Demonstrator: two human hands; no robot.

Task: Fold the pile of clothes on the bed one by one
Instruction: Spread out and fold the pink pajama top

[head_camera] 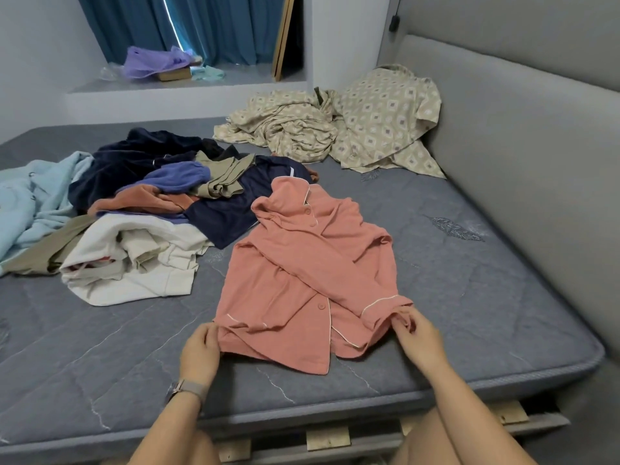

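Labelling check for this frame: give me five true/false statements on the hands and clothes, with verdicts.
1. Both hands grip the pink shirt at its near hem. True: left hand at the left corner, right hand at the right.
2. The shirt's sleeves are spread out to the sides. False: they lie folded across its front.
3. The pile lies left of the shirt. True.
4. The patterned bedding lies at the near edge of the mattress. False: it is at the far side, by the headboard.
5. The watch is on the right wrist. False: the left.
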